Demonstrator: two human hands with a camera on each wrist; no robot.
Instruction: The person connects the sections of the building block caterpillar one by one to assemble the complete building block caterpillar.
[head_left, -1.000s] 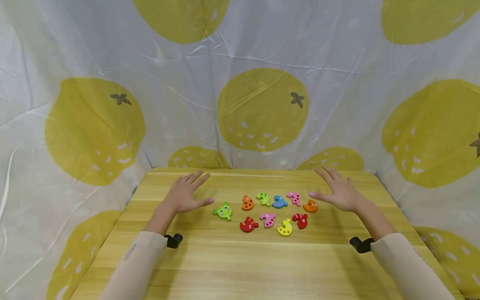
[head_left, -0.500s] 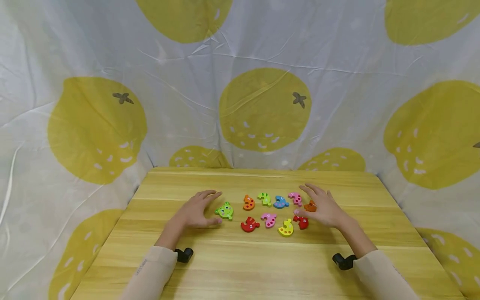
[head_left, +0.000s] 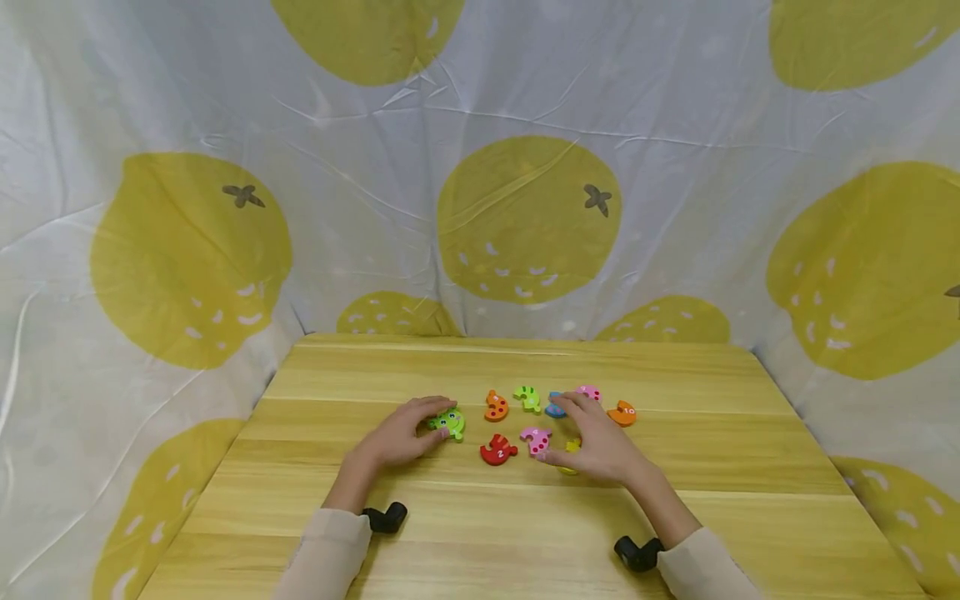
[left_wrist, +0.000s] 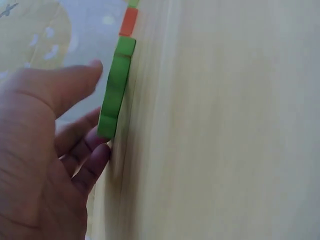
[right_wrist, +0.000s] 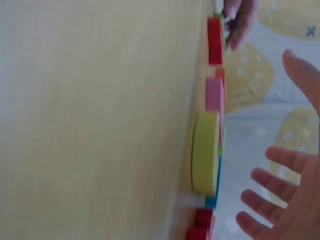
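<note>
Beside the green smiling-face puzzle piece (head_left: 453, 423), my left hand (head_left: 399, 435) has its thumb and fingers spread around the edge. In the left wrist view a gap shows between the thumb (left_wrist: 82, 82) and that green piece (left_wrist: 116, 87); whether the other fingers touch it I cannot tell. My right hand (head_left: 606, 443), fingers loosely spread, hovers over the yellow puzzle piece (right_wrist: 204, 150) and holds nothing. It partly covers the blue piece (head_left: 554, 407) and the pink piece (head_left: 589, 392) behind, and hides a red one (right_wrist: 200, 222). Just left of its thumb lies the pink spotted piece (head_left: 534, 439).
Between the hands lie a red piece numbered 2 (head_left: 497, 451), an orange spotted piece (head_left: 496, 407) and a green striped piece (head_left: 527, 398). The orange 10 piece (head_left: 622, 413) lies to the right. A lemon-print cloth (head_left: 525, 100) hangs behind the wooden table (head_left: 480, 533).
Both hands have come lower and inward. My left hand has moved right to the green face piece; the right has swept left from beside the orange 10 to above the yellow piece.
</note>
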